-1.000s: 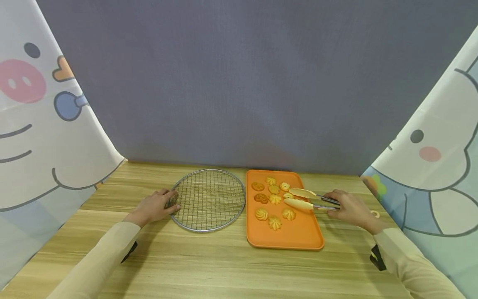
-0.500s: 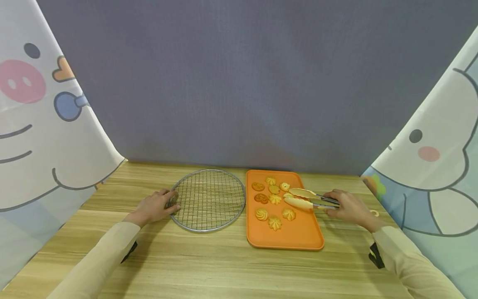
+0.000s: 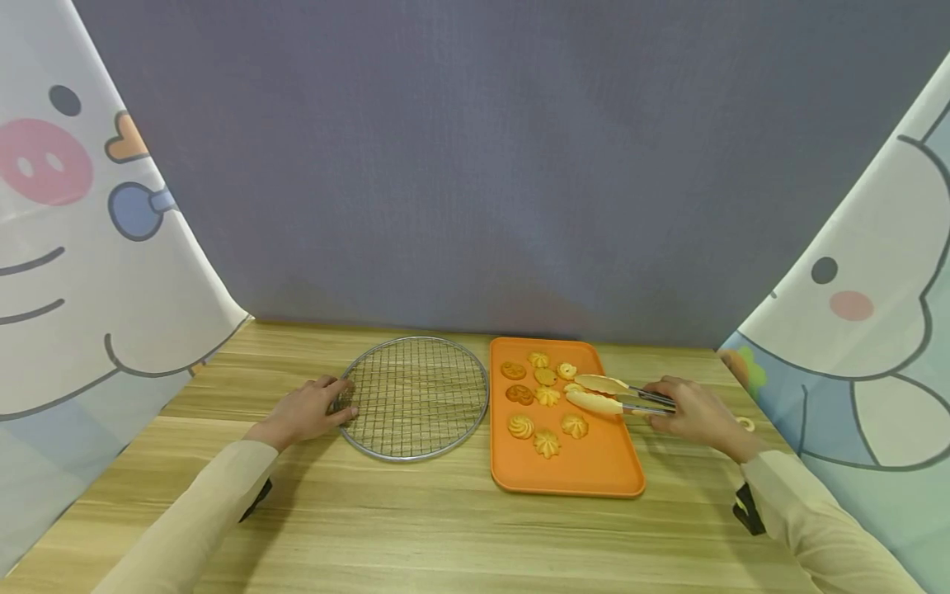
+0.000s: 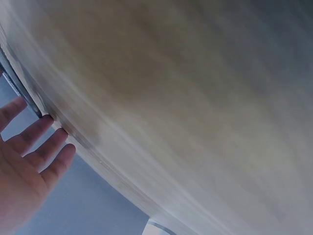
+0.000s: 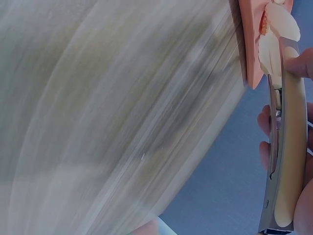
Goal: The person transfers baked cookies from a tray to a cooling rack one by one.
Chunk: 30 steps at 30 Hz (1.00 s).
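My left hand rests at the left rim of a round wire cooling rack, its fingers spread and relaxed; the left wrist view shows those fingers fairly straight beside the rim. At the right, my right hand grips metal tongs with cream-coloured tips. These tips stand apart over the right side of an orange tray, close to a small cookie that they partly hide. Fingers and thumb wrap the tongs' handle in the right wrist view. Whether the tips touch the cookie, I cannot tell.
Several cookies of different shapes, such as a flower-shaped cookie, lie spread over the tray. The rack stands just left of the tray on a wooden table. A grey cloth wall closes off the back, with printed cartoon curtains at both sides.
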Motion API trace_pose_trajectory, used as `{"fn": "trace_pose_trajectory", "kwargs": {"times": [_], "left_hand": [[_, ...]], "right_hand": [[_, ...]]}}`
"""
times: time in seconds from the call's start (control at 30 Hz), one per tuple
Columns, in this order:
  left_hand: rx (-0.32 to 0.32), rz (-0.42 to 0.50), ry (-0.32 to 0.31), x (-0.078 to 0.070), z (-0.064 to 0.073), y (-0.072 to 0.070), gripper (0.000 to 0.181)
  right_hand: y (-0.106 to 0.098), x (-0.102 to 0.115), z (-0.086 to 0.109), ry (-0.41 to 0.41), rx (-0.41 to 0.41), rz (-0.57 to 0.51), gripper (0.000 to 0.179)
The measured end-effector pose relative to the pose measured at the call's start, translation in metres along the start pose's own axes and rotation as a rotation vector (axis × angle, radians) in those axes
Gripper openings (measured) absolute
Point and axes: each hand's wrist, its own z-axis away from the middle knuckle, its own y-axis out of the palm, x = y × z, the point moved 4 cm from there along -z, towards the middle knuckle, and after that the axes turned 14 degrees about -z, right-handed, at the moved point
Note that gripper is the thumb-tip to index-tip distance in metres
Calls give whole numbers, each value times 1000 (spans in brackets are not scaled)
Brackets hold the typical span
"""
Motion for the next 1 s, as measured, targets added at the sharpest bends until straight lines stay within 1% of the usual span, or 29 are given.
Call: {"fn": "trace_pose_trajectory", "kwargs": {"times": [0.1, 0.5, 0.63, 0.8, 1.0], "left_hand": [[-1, 4, 1, 1, 0, 1, 52], [-5, -6, 6, 3, 0, 3, 54], [-8, -16, 5, 5, -1, 5, 54], [-7, -26, 4, 5, -1, 7, 54], [-3, -35, 8, 3, -1, 5, 53]], "right_hand": [[-1, 1, 1, -10, -9, -3, 38], [-6, 0, 1, 5, -15, -33, 39], [-7, 2, -2, -3, -18, -33, 39], [-6, 8, -7, -46, -43, -3, 39], [-2, 16, -16, -51, -52, 11, 40]]}}
